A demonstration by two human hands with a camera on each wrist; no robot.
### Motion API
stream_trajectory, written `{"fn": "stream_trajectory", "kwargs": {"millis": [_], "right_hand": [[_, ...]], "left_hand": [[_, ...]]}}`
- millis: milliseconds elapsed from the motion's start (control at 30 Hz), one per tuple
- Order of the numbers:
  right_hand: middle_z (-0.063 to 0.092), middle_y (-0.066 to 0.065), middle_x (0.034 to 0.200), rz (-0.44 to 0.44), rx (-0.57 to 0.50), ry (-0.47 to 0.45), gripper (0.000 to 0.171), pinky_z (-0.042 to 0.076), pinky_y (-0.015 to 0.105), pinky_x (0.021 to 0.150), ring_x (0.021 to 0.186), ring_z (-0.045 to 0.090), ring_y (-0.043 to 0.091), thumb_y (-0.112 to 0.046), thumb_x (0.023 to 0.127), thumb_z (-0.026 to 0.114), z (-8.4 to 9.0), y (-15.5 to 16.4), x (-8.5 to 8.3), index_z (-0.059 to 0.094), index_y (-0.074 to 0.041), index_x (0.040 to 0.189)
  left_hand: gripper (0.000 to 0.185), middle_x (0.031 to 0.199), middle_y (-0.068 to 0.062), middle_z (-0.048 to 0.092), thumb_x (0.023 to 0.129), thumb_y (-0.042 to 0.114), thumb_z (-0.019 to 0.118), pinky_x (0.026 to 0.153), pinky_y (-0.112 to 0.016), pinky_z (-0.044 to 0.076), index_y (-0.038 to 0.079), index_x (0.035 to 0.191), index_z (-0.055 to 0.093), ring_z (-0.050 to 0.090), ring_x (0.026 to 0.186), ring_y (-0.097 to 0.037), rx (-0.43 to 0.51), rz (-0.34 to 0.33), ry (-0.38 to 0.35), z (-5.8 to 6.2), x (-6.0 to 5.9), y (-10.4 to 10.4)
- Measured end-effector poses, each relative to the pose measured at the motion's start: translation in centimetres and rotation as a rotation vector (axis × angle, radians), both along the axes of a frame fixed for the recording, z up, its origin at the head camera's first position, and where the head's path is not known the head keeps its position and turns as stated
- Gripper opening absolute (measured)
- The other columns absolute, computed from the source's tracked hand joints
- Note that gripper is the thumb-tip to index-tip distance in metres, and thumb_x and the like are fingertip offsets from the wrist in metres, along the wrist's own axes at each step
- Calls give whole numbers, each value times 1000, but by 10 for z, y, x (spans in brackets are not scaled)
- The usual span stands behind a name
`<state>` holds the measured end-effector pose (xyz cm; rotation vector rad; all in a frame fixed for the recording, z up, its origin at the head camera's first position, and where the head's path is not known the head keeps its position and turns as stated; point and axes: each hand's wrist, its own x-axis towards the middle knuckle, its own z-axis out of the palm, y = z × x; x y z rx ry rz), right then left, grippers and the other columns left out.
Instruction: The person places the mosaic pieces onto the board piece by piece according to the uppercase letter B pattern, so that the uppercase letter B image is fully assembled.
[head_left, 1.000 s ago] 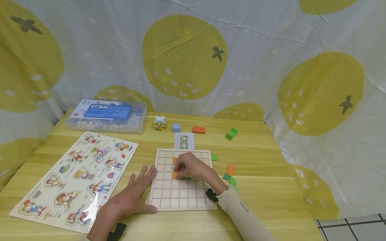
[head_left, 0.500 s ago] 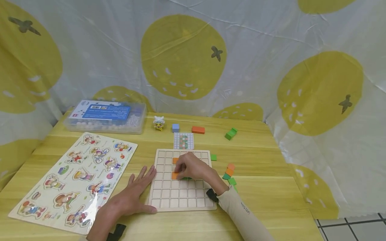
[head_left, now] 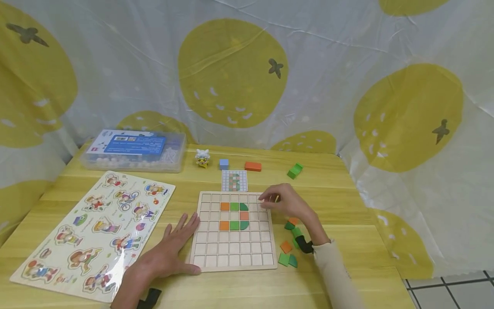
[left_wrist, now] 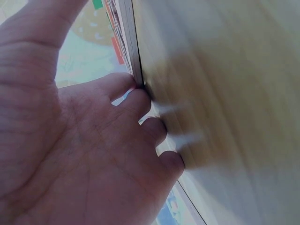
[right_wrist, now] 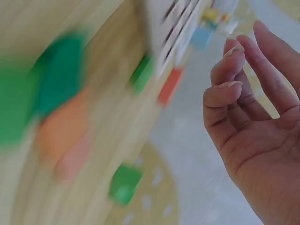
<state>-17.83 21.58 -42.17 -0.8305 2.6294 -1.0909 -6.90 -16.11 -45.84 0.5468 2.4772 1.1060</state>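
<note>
A wooden grid board (head_left: 233,249) lies before me. In its upper cells sit two orange squares (head_left: 224,206), two green squares (head_left: 234,225), two dark green quarter-rounds (head_left: 244,207) and one salmon square (head_left: 244,216). My left hand (head_left: 170,253) rests spread beside the board, fingertips and thumb at its left edge. Over the board's upper right edge hovers my right hand (head_left: 285,201). Its fingers (right_wrist: 222,96) are loosely bent with nothing between them. A green tile (right_wrist: 141,74) beside the board shows in the right wrist view, hidden by the hand from above.
Loose tiles (head_left: 286,246) lie right of the board, partly under my right wrist. Beyond the board are a pattern card (head_left: 234,180), a blue cube (head_left: 224,164), a red block (head_left: 253,166), a green block (head_left: 295,171) and a figurine (head_left: 202,159). A picture puzzle (head_left: 92,231) and plastic case (head_left: 133,150) stand left.
My right hand has let go of the tile it was placing, risen off the board and moved right, uncovering the coloured tiles. More loose tiles show at right. My left hand stays put.
</note>
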Motion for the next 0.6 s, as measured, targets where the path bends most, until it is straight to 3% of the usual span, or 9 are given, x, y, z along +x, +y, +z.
{"fn": "stream_trajectory", "kwargs": {"millis": [167, 333, 600], "right_hand": [[77, 5, 94, -93, 30, 1, 19, 62, 29, 72, 81, 70, 19, -4, 94, 83, -12, 39, 1, 81, 1, 112], [77, 10, 97, -168, 38, -45, 26, 61, 29, 73, 82, 70, 19, -2, 90, 85, -26, 53, -2, 80, 1, 115], [72, 3, 89, -124, 93, -56, 28, 58, 27, 70, 76, 64, 14, -4, 92, 85, -35, 51, -17, 78, 1, 118]], "left_hand": [[133, 180, -18, 9, 70, 42, 99, 129, -72, -8, 2, 171, 22, -4, 165, -47, -5, 4, -5, 1, 1, 1], [133, 180, -18, 9, 70, 42, 99, 129, -72, -9, 2, 171, 22, -4, 165, -48, -3, 5, -8, 2, 1, 0], [132, 180, -19, 8, 71, 42, 99, 129, -72, -9, 2, 171, 22, -5, 164, -48, 12, 2, -10, 3, 1, 0]]}}
